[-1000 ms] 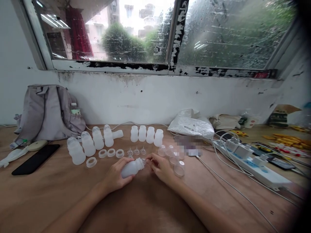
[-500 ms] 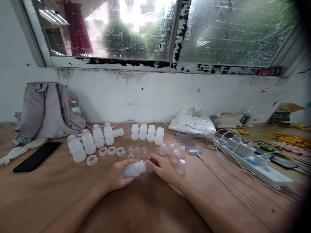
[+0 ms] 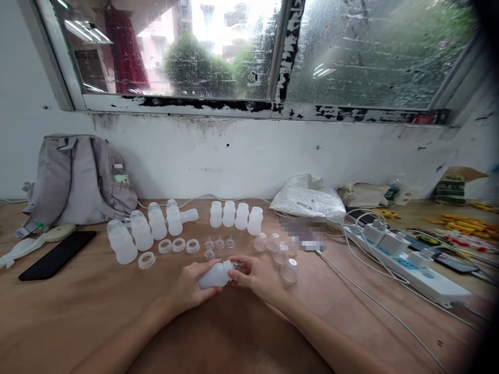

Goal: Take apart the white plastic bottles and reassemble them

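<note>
My left hand is wrapped round the body of a frosted white baby bottle, tilted so its mouth points right. At that end my right hand closes round the clear teat and collar, its fingers partly hiding them. Just beyond lie several loose clear teats. To their left are several white collar rings. Clear dome caps lie to the right of my right hand. Capped bottles stand at the left; open bottle bodies stand in a row behind the teats.
A grey backpack and a black phone are at the left. A plastic bag lies by the wall. On the right, a power strip with plugs and white cables crosses the table. One bottle body lies on its side.
My right hand has moved from a fingertip touch at the bottle's tip to a fuller grip round the teat and collar. The left hand keeps its hold on the bottle.
</note>
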Available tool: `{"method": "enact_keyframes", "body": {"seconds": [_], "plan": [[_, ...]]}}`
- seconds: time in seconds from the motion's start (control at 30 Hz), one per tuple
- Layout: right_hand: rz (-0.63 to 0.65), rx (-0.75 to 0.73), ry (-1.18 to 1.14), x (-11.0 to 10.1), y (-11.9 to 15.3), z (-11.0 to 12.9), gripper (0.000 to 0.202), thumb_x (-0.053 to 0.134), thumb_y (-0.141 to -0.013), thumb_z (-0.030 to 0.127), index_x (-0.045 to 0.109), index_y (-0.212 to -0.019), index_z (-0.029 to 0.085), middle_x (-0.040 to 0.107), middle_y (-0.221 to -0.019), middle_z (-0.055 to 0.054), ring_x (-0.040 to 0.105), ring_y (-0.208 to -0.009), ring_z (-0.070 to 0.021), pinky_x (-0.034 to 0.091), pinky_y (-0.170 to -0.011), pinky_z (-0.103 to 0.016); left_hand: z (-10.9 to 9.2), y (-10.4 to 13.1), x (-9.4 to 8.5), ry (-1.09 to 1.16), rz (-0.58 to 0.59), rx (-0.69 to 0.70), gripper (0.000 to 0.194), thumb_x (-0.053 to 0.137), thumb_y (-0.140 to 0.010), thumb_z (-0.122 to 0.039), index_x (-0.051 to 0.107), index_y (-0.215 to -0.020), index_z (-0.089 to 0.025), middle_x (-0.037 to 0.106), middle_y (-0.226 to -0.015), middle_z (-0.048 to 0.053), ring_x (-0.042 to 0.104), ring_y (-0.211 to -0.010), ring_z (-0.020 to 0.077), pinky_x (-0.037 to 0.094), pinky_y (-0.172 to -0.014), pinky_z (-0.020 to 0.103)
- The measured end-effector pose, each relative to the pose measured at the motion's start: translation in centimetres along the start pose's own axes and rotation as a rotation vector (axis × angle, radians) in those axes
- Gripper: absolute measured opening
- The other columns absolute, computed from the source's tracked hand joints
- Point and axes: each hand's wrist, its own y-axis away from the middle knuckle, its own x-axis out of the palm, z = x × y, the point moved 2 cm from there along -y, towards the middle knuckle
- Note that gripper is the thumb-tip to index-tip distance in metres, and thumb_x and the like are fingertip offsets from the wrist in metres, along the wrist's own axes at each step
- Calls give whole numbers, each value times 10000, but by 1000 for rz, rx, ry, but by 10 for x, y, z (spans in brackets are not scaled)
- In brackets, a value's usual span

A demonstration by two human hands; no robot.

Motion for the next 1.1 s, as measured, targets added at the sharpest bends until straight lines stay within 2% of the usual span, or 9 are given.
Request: {"method": "enact_keyframes", "body": {"seconds": [0.17,0.27,0.43,0.57,0.67,0.8,0.93,1.03,1.1], "plan": [[-42,49,-97,4,2,-2,372,637,-661,423,586,-898,141,624,-662,-24,606,-598,-155,491,-596,-289,-5,3,5,-297,-83,232,524,554,-750,-309,394,-1240,-218,612,-1080,66,603,-827,203,463,-734,346],[-68,50,-124,6,2,-1,389,631,-659,437,571,-906,142,610,-645,-11,603,-579,-151,488,-573,-284,-5,4,9,-373,-150,287,482,503,-787,-307,383,-1237,-181,602,-1088,103,602,-847,216,458,-721,347],[-169,-15,-176,4,-2,-1,443,634,-653,451,489,-990,202,570,-647,29,581,-569,-138,481,-532,-264,-1,1,19,-384,-235,183,493,482,-801,-366,358,-1238,-175,583,-1099,117,580,-904,236,458,-765,374],[-217,-9,-185,-4,-6,-5,371,389,-793,540,514,-906,210,574,-710,-7,557,-537,-126,466,-505,-260,-2,0,22,-305,-185,117,542,495,-791,-375,305,-1267,-199,561,-1128,96,557,-965,225,463,-808,368],[-387,-176,144,-20,-6,3,332,363,-830,483,542,-837,203,567,-706,-21,530,-551,-135,424,-503,-257,-6,1,18,-237,-123,137,526,504,-786,-336,310,-1265,-241,531,-1179,66,527,-1027,212,444,-860,359],[-586,-445,780,-51,-5,24,229,408,-834,351,571,-799,194,585,-780,-57,521,-741,-186,390,-692,-306,-8,0,10,-173,-81,124,539,534,-763,-327,328,-1258,-276,540,-1170,33,519,-1045,199,440,-875,347],[-660,-320,1230,-81,-11,25,232,441,-807,275,584,-983,228,601,-1001,-70,459,-974,-254,307,-823,-417,-10,-1,7,-128,-27,111,548,548,-750,-316,343,-1257,-287,534,-1179,26,514,-1049,198,433,-882,344],[-617,-251,1458,-89,-17,9,350,448,-796,225,501,-1140,251,502,-1215,-74,342,-1145,-298,156,-911,-547,-10,-1,6,-103,6,109,561,557,-742,-304,343,-1261,-289,518,-1203,26,502,-1065,198,410,-910,351],[-567,-234,1534,-90,-19,-1,344,445,-787,178,512,-1118,245,472,-1254,-70,290,-1196,-311,40,-923,-605,-9,-1,5,-96,14,102,563,560,-740,-315,345,-1260,-286,510,-1216,21,497,-1075,192,397,-925,343]]}}
